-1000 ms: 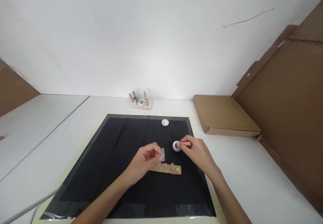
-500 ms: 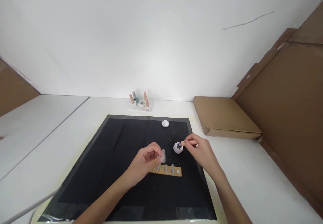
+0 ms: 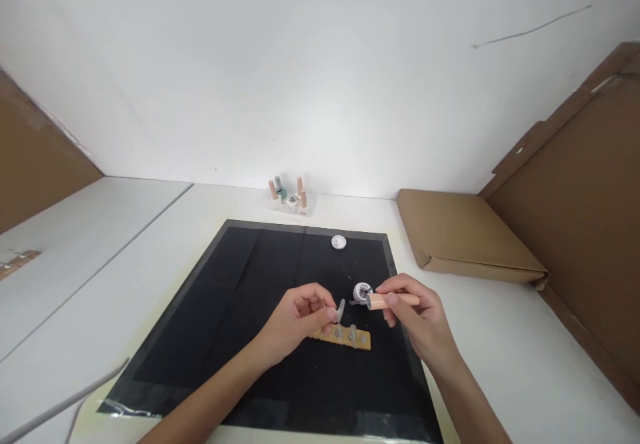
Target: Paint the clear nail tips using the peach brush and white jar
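Observation:
My left hand (image 3: 311, 312) pinches a clear nail tip (image 3: 341, 310) above the black mat (image 3: 240, 331). Between the fingers of my right hand (image 3: 415, 307) is a peach-handled brush (image 3: 393, 301), its bristle end pointing left towards the nail tip, with a small gap between. Just behind the brush sits an open white jar (image 3: 362, 291) with dark and silvery contents, partly hidden by the brush and fingers. A tan strip (image 3: 364, 341) bearing several clear nail tips lies below my left hand, which covers its left part.
A white lid (image 3: 339, 242) lies on the mat's far part. Behind the mat stands a clear holder (image 3: 295, 209) with several polish bottles. A flat cardboard box (image 3: 465, 234) rests at the right, beside a brown cardboard wall (image 3: 580, 191).
My right hand has drawn the brush out of the jar and turned it sideways towards the nail tip. The nail tip has tilted in my left hand. The view has shifted slightly.

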`<move>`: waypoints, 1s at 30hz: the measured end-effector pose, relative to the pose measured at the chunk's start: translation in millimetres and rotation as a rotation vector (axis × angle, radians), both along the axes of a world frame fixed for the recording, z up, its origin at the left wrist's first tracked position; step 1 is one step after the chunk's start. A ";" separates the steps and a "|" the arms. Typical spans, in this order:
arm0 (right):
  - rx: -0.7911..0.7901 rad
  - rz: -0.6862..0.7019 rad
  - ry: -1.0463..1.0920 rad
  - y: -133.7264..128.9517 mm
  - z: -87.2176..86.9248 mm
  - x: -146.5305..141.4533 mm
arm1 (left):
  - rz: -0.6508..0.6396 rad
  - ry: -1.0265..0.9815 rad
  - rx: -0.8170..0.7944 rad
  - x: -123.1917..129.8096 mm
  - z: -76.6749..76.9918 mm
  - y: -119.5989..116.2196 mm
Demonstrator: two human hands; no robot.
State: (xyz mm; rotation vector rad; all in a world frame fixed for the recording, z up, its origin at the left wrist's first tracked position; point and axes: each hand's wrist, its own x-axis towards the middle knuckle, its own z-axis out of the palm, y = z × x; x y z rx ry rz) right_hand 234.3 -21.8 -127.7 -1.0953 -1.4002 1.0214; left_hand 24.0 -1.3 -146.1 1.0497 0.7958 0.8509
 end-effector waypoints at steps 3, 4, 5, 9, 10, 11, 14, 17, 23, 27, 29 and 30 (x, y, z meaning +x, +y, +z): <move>0.023 0.024 0.022 -1.9 -2.0 -1.9 | 0.004 -0.019 -0.021 -1.2 -1.0 0.1; 0.030 0.029 0.025 -2.5 -2.0 -2.3 | 0.002 -0.027 -0.028 -1.4 -1.0 0.0; 0.037 0.031 0.027 -3.0 -1.9 -2.6 | 0.000 -0.035 -0.034 -1.5 -0.6 -0.2; 0.068 0.018 0.014 -4.3 -0.8 -3.2 | -0.011 -0.069 -0.042 -1.4 2.5 -1.5; 0.076 0.016 0.011 -4.3 -0.5 -3.4 | -0.015 -0.075 -0.042 -1.3 3.3 -1.8; 0.084 0.016 0.008 -4.2 0.0 -3.6 | -0.019 -0.080 -0.041 -1.2 3.7 -1.9; 0.104 0.033 0.007 -3.4 1.3 -4.1 | -0.028 -0.087 -0.034 -1.0 3.0 -1.7; 0.118 0.054 0.013 -2.5 1.9 -4.3 | -0.046 -0.087 -0.023 -1.1 0.3 -0.8; 0.154 0.102 0.008 -2.2 1.7 -4.0 | -0.089 -0.091 -0.001 -1.1 -0.6 0.2; 0.193 0.110 -0.018 -1.7 1.9 -3.7 | -0.128 -0.097 0.007 0.2 0.3 0.2; 0.215 0.098 -0.026 -1.6 1.5 -3.4 | -0.148 -0.100 0.009 0.9 -0.3 0.1; 0.225 0.092 -0.028 -1.7 1.2 -3.0 | -0.154 -0.102 0.010 1.2 -1.0 0.1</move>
